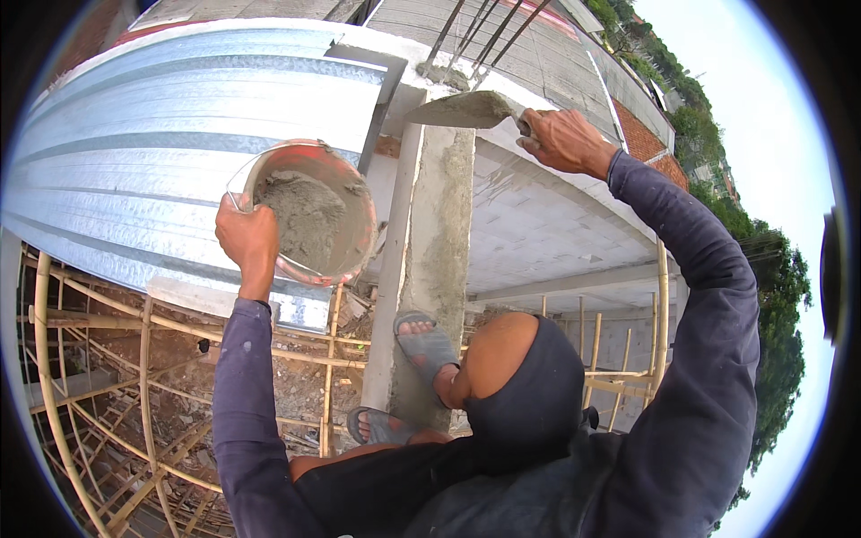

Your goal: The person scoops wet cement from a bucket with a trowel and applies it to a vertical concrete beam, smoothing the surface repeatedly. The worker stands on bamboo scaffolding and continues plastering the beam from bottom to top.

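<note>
My left hand is closed round the wire handle of a reddish bucket, tilted so its mouth shows. Wet grey mortar fills much of it. The bucket hangs in front of a corrugated metal sheet. Out to the right, my right hand grips a trowel by its handle. Grey mortar lies on the trowel's blade, which is held over the far end of a narrow concrete beam. Both arms wear dark sleeves.
My sandalled feet stand on the beam. Bamboo scaffolding rises over rubble ground at lower left; more poles stand at right. Shiny corrugated sheets spread at left. Steel rebars stick up at the beam's far end.
</note>
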`<state>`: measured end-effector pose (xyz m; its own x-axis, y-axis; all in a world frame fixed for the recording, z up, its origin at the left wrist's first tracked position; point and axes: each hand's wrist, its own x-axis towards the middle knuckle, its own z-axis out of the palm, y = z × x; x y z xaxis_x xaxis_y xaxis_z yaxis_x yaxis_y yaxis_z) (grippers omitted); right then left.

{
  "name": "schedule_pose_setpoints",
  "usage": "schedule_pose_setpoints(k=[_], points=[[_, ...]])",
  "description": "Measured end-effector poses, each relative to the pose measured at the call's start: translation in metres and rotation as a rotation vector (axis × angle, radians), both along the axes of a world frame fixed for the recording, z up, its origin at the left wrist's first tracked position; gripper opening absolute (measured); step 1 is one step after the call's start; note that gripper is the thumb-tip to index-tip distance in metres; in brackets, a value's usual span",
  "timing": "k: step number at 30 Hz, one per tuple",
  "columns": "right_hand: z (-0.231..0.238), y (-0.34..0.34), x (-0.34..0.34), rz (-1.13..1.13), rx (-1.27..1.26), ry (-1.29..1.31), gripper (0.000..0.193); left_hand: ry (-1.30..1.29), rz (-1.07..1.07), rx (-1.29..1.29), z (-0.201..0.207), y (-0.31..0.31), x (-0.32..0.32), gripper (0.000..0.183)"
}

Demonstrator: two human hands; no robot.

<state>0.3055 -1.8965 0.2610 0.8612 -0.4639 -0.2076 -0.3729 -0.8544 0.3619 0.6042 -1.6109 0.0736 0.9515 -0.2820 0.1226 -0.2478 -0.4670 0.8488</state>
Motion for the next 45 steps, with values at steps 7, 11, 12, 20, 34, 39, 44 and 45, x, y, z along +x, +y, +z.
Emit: schedule_pose_setpoints(k=[7,11,12,20,34,39,44,45], points=[[0.117,0.003,0.092,0.670,-0.438,-0.012,0.025,0.004,-0.022,0.059,0.000,-0.003,0.003,0.023],[0.097,0.045,0.138,0.475,-0.226,0.174,0.025,-0.010,-0.029,-0.021,-0.001,0.006,0.010,0.022],[0.076,0.053,0.143,0.504,-0.152,0.195,0.024,-0.013,-0.037,-0.039,-0.003,0.011,0.012,0.021],[-0.101,0.077,0.174,0.873,-0.268,0.195,0.027,0.015,-0.047,-0.096,0.007,0.009,0.004,0.009],[-0.178,0.059,0.130,0.509,1.180,0.252,0.036,0.056,0.077,-0.093,0.025,-0.060,-0.018,0.011],[-0.168,0.040,0.135,-0.137,1.860,0.330,0.043,0.160,0.097,-0.064,0.033,-0.054,-0.005,0.032],[-0.193,0.010,0.119,-0.112,1.973,0.126,0.044,0.139,0.123,-0.032,0.036,-0.051,0.003,0.043],[-0.198,0.004,0.115,-0.119,1.986,0.089,0.044,0.137,0.112,-0.048,0.030,-0.052,0.002,0.045]])
